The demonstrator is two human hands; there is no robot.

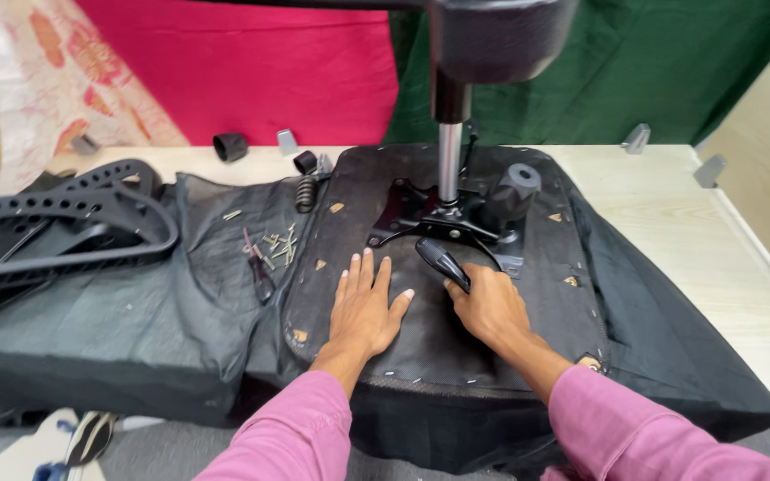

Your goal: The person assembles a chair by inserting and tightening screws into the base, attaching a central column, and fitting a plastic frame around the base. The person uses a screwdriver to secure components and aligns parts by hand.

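1. Left hand [364, 307] lies flat, fingers spread, on the upturned dark fabric-covered chair seat [438, 330] on the pale wooden table [715, 240].
2. Right hand [489, 307] grips the black plastic lever handle [443, 264] beside the black metal mechanism plate [421, 214].
3. A steady press should stop the seat shifting.

The left hand [364, 305] lies flat, fingers spread, on the underside of an upturned chair seat [545, 267]. The right hand [489, 305] grips the black lever handle [441, 262] of the metal mechanism plate [421, 214]. Loose screws [278, 247] lie on black fabric [135, 303] to the left.
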